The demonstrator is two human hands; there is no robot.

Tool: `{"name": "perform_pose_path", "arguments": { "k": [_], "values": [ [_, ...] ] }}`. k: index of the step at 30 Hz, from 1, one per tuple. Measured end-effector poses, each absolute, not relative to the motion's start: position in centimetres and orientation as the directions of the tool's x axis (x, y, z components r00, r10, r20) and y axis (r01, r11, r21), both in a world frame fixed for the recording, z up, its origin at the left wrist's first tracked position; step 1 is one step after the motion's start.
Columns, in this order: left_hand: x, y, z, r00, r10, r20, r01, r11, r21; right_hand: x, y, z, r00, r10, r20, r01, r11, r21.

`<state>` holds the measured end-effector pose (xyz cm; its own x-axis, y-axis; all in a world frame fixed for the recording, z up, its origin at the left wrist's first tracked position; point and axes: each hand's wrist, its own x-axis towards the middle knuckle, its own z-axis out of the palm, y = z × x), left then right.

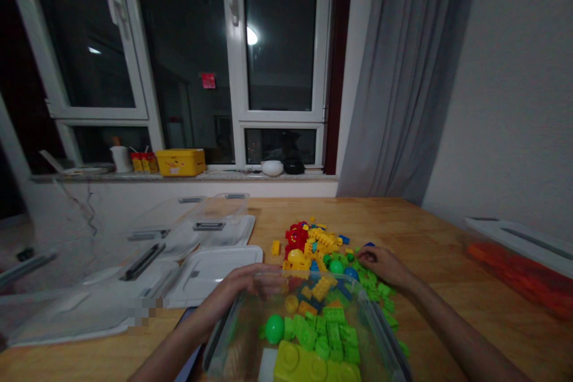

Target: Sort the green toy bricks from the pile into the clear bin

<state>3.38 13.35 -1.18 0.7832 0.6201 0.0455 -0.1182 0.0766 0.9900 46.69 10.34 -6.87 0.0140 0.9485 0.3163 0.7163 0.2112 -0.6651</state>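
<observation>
A clear plastic bin sits on the wooden table right in front of me, partly filled with green and yellow toy bricks and a green ball. My left hand wraps its fingers over the bin's far left rim. My right hand reaches past the bin's right side, with its fingers curled and pinched into a pile of loose bricks in yellow, red, green and blue. What the fingers hold is hidden.
Several clear bins and white lids lie on the table to the left. A lidded bin of orange pieces stands at the right edge. The windowsill carries a yellow box, cups and bowls. A grey curtain hangs at the right.
</observation>
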Motion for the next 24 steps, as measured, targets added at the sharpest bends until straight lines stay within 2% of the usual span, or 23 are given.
{"name": "perform_pose_path", "arguments": {
  "k": [4, 13, 24],
  "values": [
    [3.5, 12.9, -0.5, 0.793, 0.61, 0.008, -0.108, 0.127, 0.986, 47.1, 10.7, -7.4, 0.005, 0.949, 0.316, 0.697, 0.224, -0.681],
    [3.3, 12.9, -0.4, 0.785, 0.619, -0.008, -0.108, 0.15, 0.983, 47.5, 10.8, -7.6, -0.017, 0.955, 0.298, 0.706, 0.222, -0.672],
    [3.1, 14.5, -1.6, 0.831, 0.556, -0.022, -0.077, 0.155, 0.985, 47.6, 10.6, -7.5, -0.017, 0.965, 0.262, 0.729, 0.191, -0.658]
  ]
}}
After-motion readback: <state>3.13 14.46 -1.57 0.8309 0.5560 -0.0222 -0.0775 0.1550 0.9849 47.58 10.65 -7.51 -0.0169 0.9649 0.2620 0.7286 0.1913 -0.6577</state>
